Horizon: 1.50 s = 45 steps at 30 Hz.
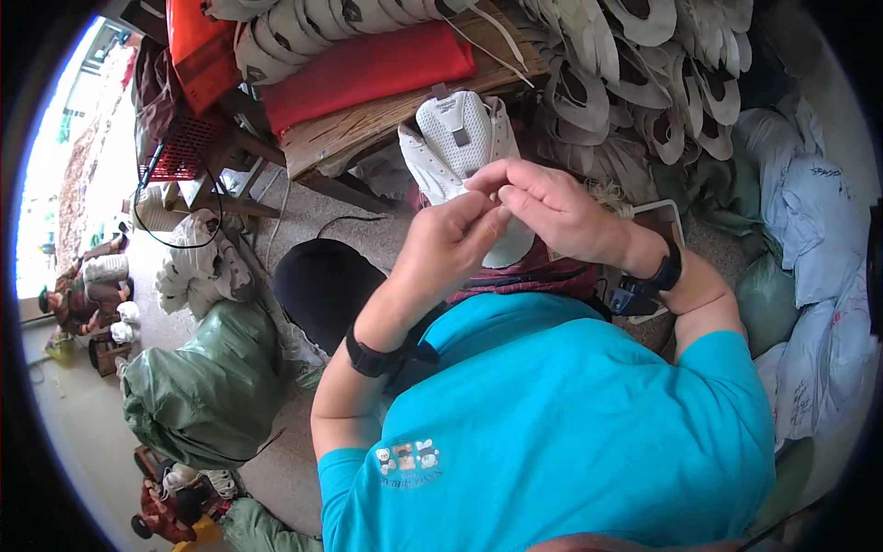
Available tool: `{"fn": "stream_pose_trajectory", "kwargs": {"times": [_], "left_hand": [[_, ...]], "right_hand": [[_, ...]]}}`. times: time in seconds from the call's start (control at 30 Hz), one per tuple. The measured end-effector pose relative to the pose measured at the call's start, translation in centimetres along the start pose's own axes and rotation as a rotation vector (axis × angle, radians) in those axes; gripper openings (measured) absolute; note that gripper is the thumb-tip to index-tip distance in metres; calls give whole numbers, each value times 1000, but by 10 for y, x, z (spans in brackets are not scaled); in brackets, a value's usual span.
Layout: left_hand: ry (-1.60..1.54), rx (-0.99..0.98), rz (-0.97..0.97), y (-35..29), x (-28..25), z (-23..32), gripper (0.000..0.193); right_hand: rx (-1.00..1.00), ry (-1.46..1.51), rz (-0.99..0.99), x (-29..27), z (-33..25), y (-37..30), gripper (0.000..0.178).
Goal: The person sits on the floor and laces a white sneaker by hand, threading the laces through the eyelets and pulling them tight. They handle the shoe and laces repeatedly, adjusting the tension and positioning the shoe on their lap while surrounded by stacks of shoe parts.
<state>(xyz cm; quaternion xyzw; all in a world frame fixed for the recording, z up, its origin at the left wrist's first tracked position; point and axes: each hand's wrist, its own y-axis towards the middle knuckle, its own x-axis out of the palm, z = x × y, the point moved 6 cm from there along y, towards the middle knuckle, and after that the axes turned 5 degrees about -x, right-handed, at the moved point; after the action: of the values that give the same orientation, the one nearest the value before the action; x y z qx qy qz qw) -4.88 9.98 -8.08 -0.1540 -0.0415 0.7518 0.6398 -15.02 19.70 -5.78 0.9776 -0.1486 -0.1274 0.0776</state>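
A white shoe upper (446,156), with a mesh tongue and rows of lace holes along both sides, rests on my lap in front of me. Both hands meet above its middle and cover part of it. My left hand (455,235) has its thumb and fingers pinched together. Close against it, my right hand (547,207) curls over with thumb and fingertips also pressed together. Whatever lies between the fingertips is too small or hidden to name. The toe of the upper shows below the hands. A black band circles each wrist.
Ahead stands a wooden table (359,129) with a folded red cloth (377,74) and a row of nested shoe uppers (322,37). More uppers (635,74) pile up at right, near white sacks (819,230). At left are a black round seat (322,285), a green sack (207,386) and other people.
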Motion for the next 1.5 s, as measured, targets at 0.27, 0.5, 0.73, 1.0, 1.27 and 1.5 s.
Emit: {"fn": "stream_pose_trajectory", "kwargs": {"times": [0.27,0.5,0.73,1.0,1.27,1.5], "left_hand": [[-265,21,-127,13,-18,-37,26],[54,381,329,29,-39,-46,15],[174,364,352,26,-35,-37,27],[198,346,328,25,-36,-37,27],[224,355,360,27,-33,-40,25],[296,295,406,28,-34,-36,30]], "right_hand": [[111,-46,5,1,30,-1,15],[-44,-538,206,-19,29,10,7],[-40,-579,299,-17,36,8,9],[-139,-649,234,-4,32,12,11],[-30,-237,129,-12,57,24,7],[-61,-445,218,-17,38,18,10]]}}
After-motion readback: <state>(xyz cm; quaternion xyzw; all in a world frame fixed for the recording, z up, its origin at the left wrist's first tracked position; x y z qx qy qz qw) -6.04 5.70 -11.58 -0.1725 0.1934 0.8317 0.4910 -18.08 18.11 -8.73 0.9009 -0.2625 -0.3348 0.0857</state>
